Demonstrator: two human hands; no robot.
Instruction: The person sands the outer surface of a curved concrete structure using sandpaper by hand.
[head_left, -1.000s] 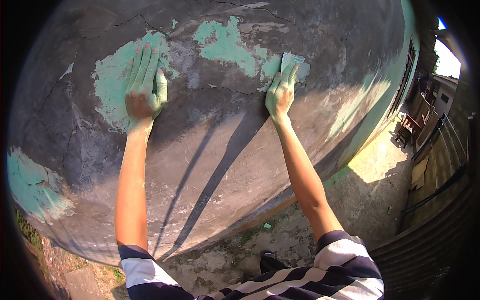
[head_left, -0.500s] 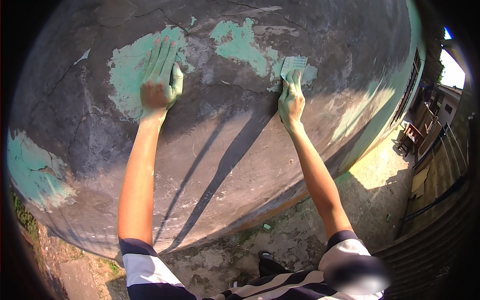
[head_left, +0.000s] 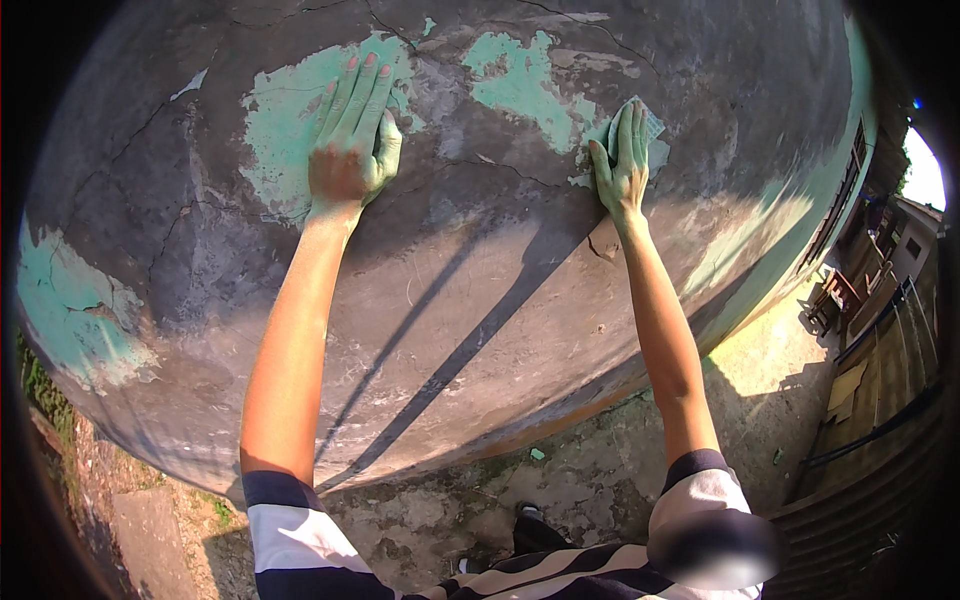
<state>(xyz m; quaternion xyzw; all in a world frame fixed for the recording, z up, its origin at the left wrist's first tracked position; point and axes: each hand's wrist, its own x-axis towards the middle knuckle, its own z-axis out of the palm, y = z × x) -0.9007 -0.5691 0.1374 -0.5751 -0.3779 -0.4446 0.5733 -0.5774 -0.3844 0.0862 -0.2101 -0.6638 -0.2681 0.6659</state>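
Outstretched and unclenched, our right hand (head_left: 624, 167) pins a pale sheet (head_left: 654, 125) to the wall (head_left: 430, 250); we best press evenly, our left hand (head_left: 352, 145), apparently empty, flat on green paint (head_left: 277, 130).

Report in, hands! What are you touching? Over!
Left hand flat on green paint. Right hand over pale sheet, apparently sandpaper, against wall. Nothing visibly in the way.

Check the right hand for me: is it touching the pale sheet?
Touching: the head view shows the right hand laid flat over the pale sheet, whose edge juts out to the right of it.
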